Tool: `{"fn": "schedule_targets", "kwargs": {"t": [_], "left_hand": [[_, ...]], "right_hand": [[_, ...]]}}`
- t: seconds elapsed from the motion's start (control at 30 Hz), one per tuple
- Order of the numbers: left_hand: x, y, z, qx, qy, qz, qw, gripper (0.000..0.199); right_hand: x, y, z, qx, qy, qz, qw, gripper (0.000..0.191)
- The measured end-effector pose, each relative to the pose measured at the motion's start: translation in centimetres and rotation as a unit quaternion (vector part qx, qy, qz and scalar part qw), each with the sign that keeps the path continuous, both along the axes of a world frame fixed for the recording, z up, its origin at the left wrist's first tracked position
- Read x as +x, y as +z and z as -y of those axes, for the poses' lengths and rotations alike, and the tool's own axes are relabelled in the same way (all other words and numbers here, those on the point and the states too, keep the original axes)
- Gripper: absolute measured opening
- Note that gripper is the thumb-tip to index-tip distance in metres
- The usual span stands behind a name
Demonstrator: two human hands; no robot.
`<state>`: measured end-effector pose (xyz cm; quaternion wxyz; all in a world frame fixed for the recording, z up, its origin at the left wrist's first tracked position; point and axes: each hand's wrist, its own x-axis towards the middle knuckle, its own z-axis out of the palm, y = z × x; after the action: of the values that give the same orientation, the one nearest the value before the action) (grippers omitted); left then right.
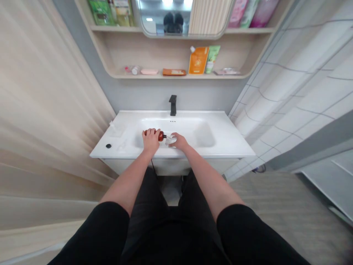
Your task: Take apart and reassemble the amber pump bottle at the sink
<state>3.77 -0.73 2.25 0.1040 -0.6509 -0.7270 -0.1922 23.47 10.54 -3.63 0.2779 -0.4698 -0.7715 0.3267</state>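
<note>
My left hand (150, 141) is wrapped round a reddish-brown bottle (161, 136), which lies on its side over the sink with its dark neck pointing right. In my right hand (180, 141) is a small clear container (170, 139), its opening turned toward the bottle's neck. The neck is right at the container's mouth; whether the two touch, I cannot tell. Any liquid passing between them is too small to make out. A round black cap (108, 146) rests on the counter to the left.
Beneath both hands is a white sink (202, 134) with a black faucet (173, 105) at its back. A pale, clear item (117, 129) stands on the left counter. A wall shelf (176, 76) above holds an orange pouch (198, 60), a green tube (212, 59) and other toiletries. Curtains hang at left.
</note>
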Motion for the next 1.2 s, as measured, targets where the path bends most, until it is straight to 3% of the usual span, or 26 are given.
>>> {"fn": "schedule_targets", "kwargs": {"t": [1.2], "left_hand": [[0.11,0.24,0.12,0.003,-0.005,-0.006,1.0,0.064]], "right_hand": [[-0.04,0.33,0.26,0.022,0.009,0.002,1.0,0.075]]}}
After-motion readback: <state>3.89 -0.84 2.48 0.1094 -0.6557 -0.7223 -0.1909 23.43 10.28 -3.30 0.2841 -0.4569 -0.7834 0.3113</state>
